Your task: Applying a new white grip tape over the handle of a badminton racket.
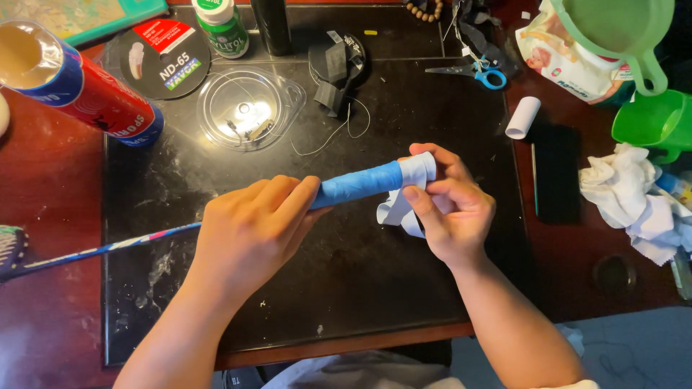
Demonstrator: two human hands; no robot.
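Scuffed black mat on reddish-brown desk

Blue-wrapped racket handle, level, white tape at its end.

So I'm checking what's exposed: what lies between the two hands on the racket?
In the head view, blue grip wrap on the racket handle spans from left hand to right hand, which holds white tape.

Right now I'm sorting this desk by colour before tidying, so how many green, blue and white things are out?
Green: 3 - bottle, funnel, cup
Blue: 2 - racket handle wrap, scissors
White: 3 - tape strip, small roll, crumpled cloth
Total: 8
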